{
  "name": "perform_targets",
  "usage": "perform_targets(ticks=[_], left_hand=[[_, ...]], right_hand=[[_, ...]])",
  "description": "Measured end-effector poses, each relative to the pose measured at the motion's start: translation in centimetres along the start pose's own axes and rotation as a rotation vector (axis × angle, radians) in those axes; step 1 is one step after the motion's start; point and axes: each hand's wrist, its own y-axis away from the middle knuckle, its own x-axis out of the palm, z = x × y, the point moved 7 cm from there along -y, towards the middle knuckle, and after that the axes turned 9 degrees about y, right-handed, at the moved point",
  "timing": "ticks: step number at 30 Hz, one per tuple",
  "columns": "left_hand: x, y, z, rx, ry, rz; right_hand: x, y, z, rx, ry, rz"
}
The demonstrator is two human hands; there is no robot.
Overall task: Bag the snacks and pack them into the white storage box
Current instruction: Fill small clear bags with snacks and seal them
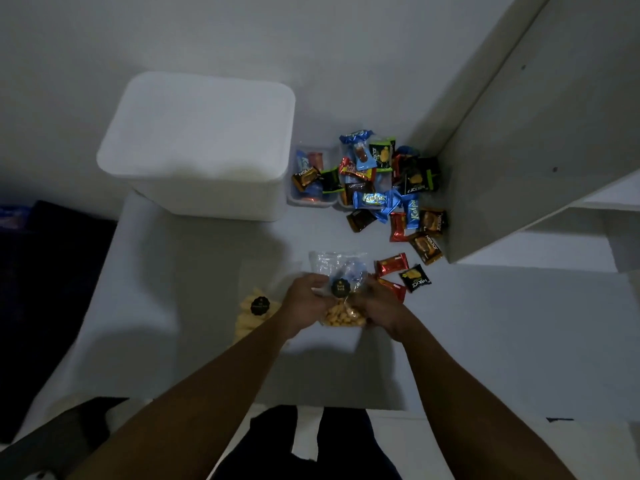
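Hands: left hand [305,298], right hand [379,306], around the clear snack bag [337,265]

We see a pale grey-white table top [485,323] running back to a plain wall [311,36] of much the same shade. On the right a tall white panel [540,150] stands on the surface and leans across the corner of our view, with two small dark spots [554,169] on its face. A white ledge [606,199] shows behind it. Toward the back sit what look like two small clear tubs [311,203], side by side. At the left edge lies a dark cloth [52,289], too dim to make out.
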Motion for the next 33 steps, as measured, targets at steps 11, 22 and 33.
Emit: perform_targets(ticks=[11, 22, 33], left_hand=[[0.0, 1.8, 1.9, 0.048, -0.651, 0.017], [0.5, 0.4, 1.3, 0.002, -0.964, -0.046], [3.2, -3.7, -2.9, 0.128, -0.91, -0.009]], right_hand=[[3.2, -0.8, -3.4, -0.029, 0.489, 0.122], [0.7, -3.2, -1.0, -0.141, 0.523, 0.027], [-4.5, -4.3, 1.5, -0.166, 0.503, -0.196]])
